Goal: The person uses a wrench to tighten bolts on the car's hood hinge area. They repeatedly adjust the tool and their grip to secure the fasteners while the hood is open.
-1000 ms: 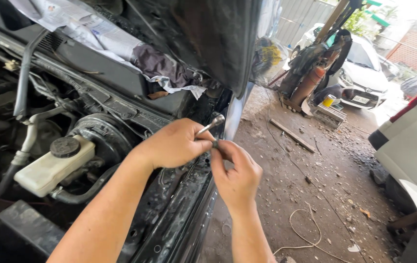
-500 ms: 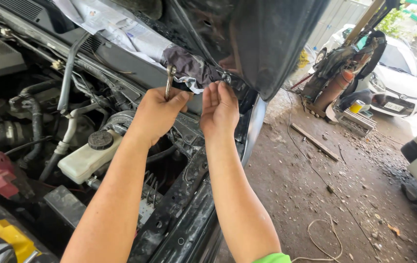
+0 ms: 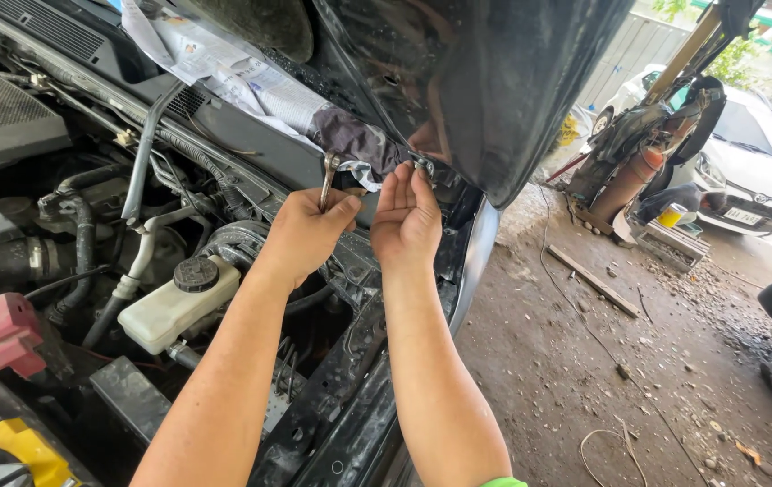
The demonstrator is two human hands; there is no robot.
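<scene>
Wrench and small fastener, held at the raised hood's lower edge.

Left hand (image 3: 306, 236) clenched round a metal wrench (image 3: 327, 179), long axis near upright, head uppermost beside a dark rag (image 3: 354, 140). Right hand (image 3: 406, 219), palm up, fingertips pinching a small fastener (image 3: 424, 165) under the hood (image 3: 485, 81). Open ground (image 3: 584, 361) lies rightward; the engine bay crowds the left.

An open-air car repair workshop. Near left: an exposed engine bay with black hoses (image 3: 138, 171), a white fluid reservoir (image 3: 169, 305) and a red terminal cover (image 3: 3, 329), beneath a raised dark hood (image 3: 485, 81). Right: a stained, oily dirt floor (image 3: 602, 379) strewn with a wooden stick (image 3: 593, 281) and loose wire (image 3: 616, 442). Far right: a white car (image 3: 751, 171) parked beside greasy salvaged machinery (image 3: 643, 153) and a corrugated metal fence (image 3: 625, 54).
</scene>
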